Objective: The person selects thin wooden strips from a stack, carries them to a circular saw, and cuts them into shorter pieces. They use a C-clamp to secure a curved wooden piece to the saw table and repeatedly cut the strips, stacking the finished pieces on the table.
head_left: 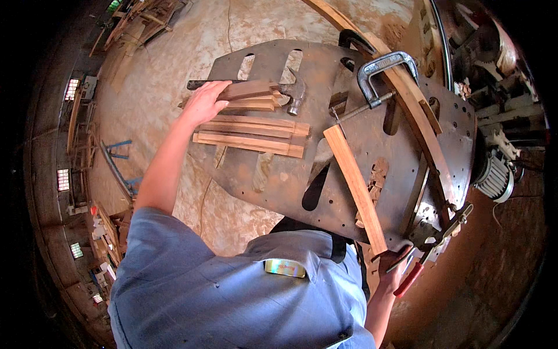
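Observation:
At the left of the metal worktable [279, 180], my left hand [208, 103] lies across a small stack of wooden strips. Its fingers rest along the far side of the top wooden strip [250, 89] and its thumb on the near side. A hammer [294, 93] lies just behind the stack, its head showing past the strips' right ends. Two shaped wooden pieces [250, 144] lie nearer me. At the lower right, my right hand [390, 266] is curled by the near end of a curved wooden strip [356, 189]; what its fingers close on is partly hidden.
A steel C-clamp [367, 81] grips a long curved beam [419, 113] on the table's right side. A red-handled clamp [410, 279] juts from the near right corner. Slots and holes pierce the tabletop. Finned machinery [494, 177] stands at the right; timber [136, 29] lies far left.

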A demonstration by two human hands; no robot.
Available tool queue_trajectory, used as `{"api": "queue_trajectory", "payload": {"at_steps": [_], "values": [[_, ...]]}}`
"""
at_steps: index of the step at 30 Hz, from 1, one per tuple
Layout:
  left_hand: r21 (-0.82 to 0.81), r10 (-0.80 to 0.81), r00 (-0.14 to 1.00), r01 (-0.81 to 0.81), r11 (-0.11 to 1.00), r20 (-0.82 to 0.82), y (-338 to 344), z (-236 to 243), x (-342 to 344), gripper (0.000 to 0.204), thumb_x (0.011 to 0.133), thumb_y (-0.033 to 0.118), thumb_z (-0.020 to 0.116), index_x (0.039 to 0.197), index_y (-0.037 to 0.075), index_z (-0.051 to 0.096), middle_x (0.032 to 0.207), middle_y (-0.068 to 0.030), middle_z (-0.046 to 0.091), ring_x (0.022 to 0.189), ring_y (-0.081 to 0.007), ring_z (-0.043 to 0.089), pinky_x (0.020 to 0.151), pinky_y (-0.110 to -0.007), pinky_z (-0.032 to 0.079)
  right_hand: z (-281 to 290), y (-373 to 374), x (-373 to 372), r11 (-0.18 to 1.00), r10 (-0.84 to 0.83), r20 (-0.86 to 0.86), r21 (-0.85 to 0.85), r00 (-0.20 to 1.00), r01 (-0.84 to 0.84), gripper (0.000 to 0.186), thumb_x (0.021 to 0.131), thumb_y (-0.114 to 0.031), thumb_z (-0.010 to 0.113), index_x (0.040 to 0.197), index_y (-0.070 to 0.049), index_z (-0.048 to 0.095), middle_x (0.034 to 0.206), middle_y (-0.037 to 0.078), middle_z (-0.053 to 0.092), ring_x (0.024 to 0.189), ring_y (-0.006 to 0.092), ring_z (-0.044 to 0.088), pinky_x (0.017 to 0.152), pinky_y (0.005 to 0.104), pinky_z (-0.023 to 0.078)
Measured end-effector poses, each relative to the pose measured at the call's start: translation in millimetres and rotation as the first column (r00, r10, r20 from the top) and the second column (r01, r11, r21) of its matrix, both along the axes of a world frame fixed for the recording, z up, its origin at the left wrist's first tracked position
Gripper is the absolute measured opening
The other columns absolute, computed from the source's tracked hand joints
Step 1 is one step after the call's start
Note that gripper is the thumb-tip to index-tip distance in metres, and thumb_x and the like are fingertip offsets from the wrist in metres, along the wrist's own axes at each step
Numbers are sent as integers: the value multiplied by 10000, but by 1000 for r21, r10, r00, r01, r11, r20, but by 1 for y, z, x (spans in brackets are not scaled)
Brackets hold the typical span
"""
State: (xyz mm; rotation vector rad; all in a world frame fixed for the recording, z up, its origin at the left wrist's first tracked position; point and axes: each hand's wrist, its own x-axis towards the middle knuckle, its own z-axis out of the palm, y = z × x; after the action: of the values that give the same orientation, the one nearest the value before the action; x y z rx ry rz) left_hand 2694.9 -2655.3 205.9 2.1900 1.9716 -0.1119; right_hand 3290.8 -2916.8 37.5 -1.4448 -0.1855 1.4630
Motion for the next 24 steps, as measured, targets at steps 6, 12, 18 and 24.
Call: {"api": "queue_trajectory", "payload": {"at_steps": [6,12,18,24], "values": [[215,-280,957,259,942,73,-70,-21,56,430,767,225,677,1152,53,592,1102,-176,591,1056,-337,545,932,-427,425,18,7,-17,953,301,546,-145,782,-266,349,1019,-366,332,985,-56,487,885,64,542,771,211,512,689,326,439],[321,-39,993,73,944,-113,-123,-61,67,472,724,174,733,1141,56,546,1054,-127,541,977,-316,514,853,-427,410,-3,6,-9,998,66,197,-5,978,-66,194,886,-108,522,1044,-22,448,729,117,534,618,263,532,553,374,457],[303,-46,995,72,950,-92,-127,-69,60,423,711,156,742,1077,62,550,1047,-128,535,972,-318,514,845,-428,414,-38,-23,24,997,-54,-248,-60,967,41,319,972,-385,445,1078,-99,537,1031,69,566,911,274,555,764,436,475],[310,-194,981,177,934,24,-127,-59,57,379,691,89,734,1003,61,521,1113,-134,535,1041,-349,503,885,-460,410,6,4,-12,984,-151,-41,-99,988,147,376,964,-440,446,1110,-102,520,955,82,587,828,287,579,698,440,517]]}}
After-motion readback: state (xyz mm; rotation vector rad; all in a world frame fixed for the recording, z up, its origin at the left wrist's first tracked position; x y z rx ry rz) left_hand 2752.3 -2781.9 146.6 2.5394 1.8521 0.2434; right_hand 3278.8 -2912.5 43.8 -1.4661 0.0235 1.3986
